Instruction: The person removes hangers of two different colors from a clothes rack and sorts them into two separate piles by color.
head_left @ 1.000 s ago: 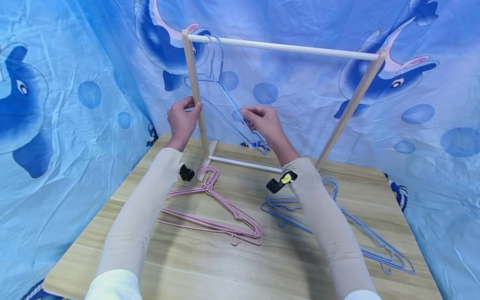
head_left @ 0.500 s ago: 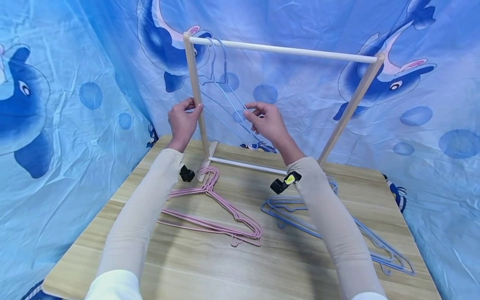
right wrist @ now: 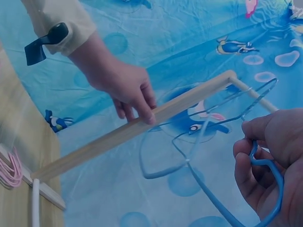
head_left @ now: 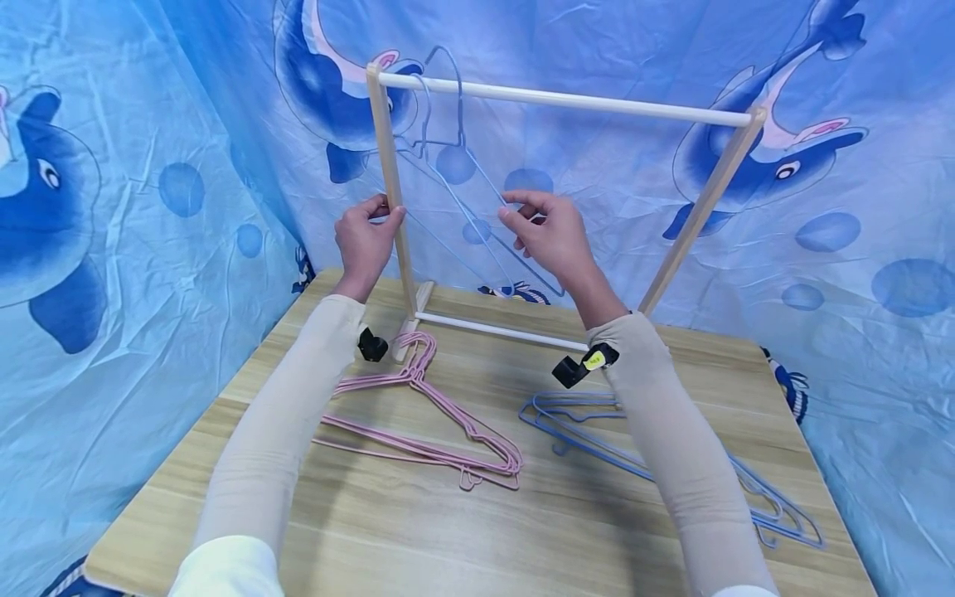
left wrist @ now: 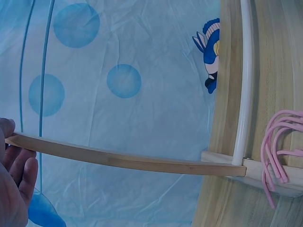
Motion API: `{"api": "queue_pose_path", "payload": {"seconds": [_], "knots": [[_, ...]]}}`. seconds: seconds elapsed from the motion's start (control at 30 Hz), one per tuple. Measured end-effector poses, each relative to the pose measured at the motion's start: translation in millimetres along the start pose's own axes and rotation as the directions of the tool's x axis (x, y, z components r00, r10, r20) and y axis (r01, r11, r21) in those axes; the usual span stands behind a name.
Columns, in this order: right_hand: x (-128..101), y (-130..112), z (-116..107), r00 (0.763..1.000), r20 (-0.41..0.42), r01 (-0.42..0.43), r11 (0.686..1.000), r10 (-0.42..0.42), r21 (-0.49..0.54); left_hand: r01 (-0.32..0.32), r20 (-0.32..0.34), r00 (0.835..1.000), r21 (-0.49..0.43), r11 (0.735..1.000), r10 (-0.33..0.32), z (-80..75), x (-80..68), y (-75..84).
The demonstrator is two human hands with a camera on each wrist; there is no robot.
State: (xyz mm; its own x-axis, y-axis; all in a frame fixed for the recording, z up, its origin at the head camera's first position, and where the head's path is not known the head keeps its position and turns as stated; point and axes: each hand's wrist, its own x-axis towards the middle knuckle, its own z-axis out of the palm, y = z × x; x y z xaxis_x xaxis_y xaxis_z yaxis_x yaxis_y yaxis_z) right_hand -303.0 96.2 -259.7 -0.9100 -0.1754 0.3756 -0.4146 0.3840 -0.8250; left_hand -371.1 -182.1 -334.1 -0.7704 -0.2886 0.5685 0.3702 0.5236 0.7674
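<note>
My left hand (head_left: 363, 245) grips the left wooden post (head_left: 389, 157) of a small clothes rack, thumb in front; the left wrist view shows its fingers at the post (left wrist: 109, 157). With thumb and fingers, my right hand (head_left: 550, 232) pinches the sloping side of a blue hanger (head_left: 460, 116). That hanger's hook arches above the white top rail (head_left: 597, 102), its tip higher than the rail. Left of it, a second blue hanger (head_left: 427, 112) hangs from the rail near the post. In the right wrist view, the held hanger's looped end (right wrist: 281, 189) lies against my palm.
Several pink hangers (head_left: 443, 402) lie stacked on the wooden table (head_left: 448, 539) in front of the rack's left foot. Blue hangers (head_left: 597, 448) lie at the right, partly under my right forearm. A white lower bar (head_left: 500, 330) joins the posts. A blue patterned curtain (head_left: 582, 41) hangs behind.
My right hand has moved right and slightly up with the blue hanger, lifting its hook from the rail and away from the other hanger. My left hand stays on the post.
</note>
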Motion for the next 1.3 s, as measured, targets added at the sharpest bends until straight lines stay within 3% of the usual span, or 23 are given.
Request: {"api": "queue_pose_path", "payload": {"seconds": [0.43,1.0,1.3], "knots": [[-34,7,-35,0.99,-0.103,0.1,0.995,-0.101,-0.013,-0.013,0.007,1.0,0.005,1.0,0.013,1.1,0.7,2.7],[-84,45,-70,0.983,-0.152,0.074,0.977,-0.106,-0.199,0.008,0.005,1.0,0.012,1.0,-0.009,0.2,-0.8,0.3],[-108,72,-93,0.973,-0.193,0.076,0.966,-0.126,-0.247,0.013,0.005,1.0,0.007,1.0,-0.013,0.3,-0.4,0.5]]}}
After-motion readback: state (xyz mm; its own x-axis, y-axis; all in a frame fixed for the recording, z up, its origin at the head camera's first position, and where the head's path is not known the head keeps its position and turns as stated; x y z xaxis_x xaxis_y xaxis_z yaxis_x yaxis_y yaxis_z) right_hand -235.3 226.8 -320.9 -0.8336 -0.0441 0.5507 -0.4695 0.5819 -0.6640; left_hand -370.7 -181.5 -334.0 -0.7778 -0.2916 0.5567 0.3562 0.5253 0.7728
